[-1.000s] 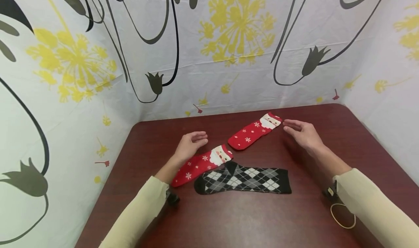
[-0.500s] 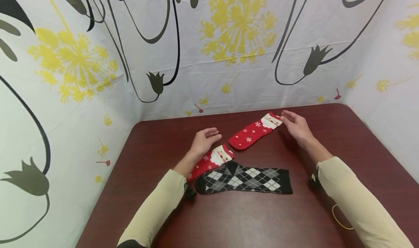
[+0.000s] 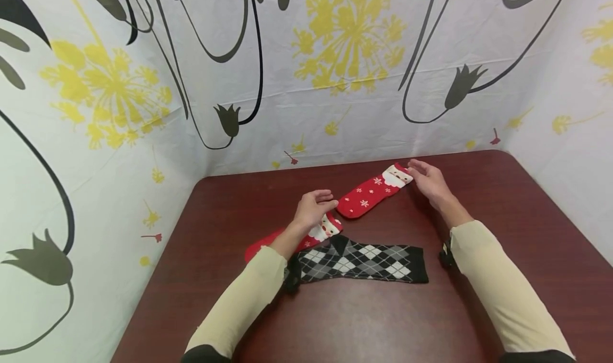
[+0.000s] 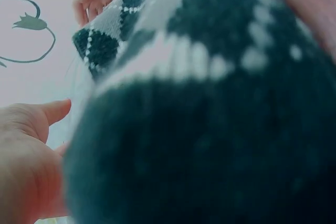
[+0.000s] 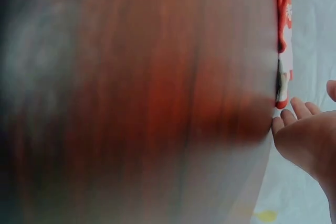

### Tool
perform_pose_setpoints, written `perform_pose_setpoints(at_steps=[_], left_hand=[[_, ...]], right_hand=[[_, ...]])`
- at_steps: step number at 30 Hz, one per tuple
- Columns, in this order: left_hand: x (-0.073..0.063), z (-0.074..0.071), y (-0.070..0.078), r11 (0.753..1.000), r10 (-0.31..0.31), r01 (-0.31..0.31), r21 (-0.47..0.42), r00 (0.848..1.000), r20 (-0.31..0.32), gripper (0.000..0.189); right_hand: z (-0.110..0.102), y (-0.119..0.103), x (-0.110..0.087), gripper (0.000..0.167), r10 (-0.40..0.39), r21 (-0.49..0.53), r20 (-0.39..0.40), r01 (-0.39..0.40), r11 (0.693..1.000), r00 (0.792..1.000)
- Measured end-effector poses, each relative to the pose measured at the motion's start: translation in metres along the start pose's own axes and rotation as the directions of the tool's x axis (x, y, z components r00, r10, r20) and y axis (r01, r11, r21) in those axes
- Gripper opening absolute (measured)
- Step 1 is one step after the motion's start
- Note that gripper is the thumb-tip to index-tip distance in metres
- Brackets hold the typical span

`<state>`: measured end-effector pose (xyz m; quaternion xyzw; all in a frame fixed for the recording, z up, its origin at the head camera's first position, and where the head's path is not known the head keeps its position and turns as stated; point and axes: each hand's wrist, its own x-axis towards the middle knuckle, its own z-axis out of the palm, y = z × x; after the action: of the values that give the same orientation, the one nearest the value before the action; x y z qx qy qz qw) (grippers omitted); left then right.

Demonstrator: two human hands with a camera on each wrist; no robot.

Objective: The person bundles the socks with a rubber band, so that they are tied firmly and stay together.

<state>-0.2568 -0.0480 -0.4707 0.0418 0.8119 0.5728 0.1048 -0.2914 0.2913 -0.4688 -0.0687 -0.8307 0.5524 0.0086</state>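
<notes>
Two red Santa socks lie flat on the table. The far red sock [image 3: 365, 197] points its Santa cuff toward my right hand [image 3: 429, 184], whose fingertips are right at that cuff. My left hand [image 3: 311, 209], fingers loosely extended, is over the near red sock [image 3: 260, 244] and covers its middle; its fingertips are by the far sock's toe. In front lies a black, grey and white argyle sock [image 3: 369, 262], its toe hidden by my left wrist. The left wrist view is mostly filled by this argyle sock [image 4: 199, 140]. Neither hand holds anything.
The dark red-brown table [image 3: 383, 323] ends at a white cloth wall [image 3: 287, 75] printed with flowers, at the back and both sides. Small black devices, such as the right one [image 3: 447, 254], sit under the wrists.
My left hand has moved right across the near red sock to the far sock's toe. The right hand has moved left to its cuff. The socks lie as before.
</notes>
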Motion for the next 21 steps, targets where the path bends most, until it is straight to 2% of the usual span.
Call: perform_pose_setpoints(at_steps=[5,11,15,21], left_hand=[[0.0,0.006,-0.001,0.999,-0.001,0.002,0.051,1.0,-0.014,0.048],[0.0,0.012,-0.003,0.987,0.044,-0.034,0.156,0.997,-0.066,0.043],[-0.001,0.016,-0.003,0.97,0.084,-0.06,0.236,0.992,-0.094,0.038],[0.0,0.02,-0.003,0.949,0.112,-0.071,0.307,0.987,-0.119,0.034]], right_hand=[[0.0,0.002,0.005,0.058,-0.013,-0.02,0.016,0.013,1.0,1.0],[-0.001,-0.002,0.013,0.055,0.042,-0.084,0.097,-0.034,0.996,0.994],[0.0,-0.005,0.015,0.052,0.062,-0.107,0.073,-0.054,0.993,0.995],[0.003,-0.006,0.016,0.046,0.055,-0.134,-0.014,-0.056,0.989,0.998]])
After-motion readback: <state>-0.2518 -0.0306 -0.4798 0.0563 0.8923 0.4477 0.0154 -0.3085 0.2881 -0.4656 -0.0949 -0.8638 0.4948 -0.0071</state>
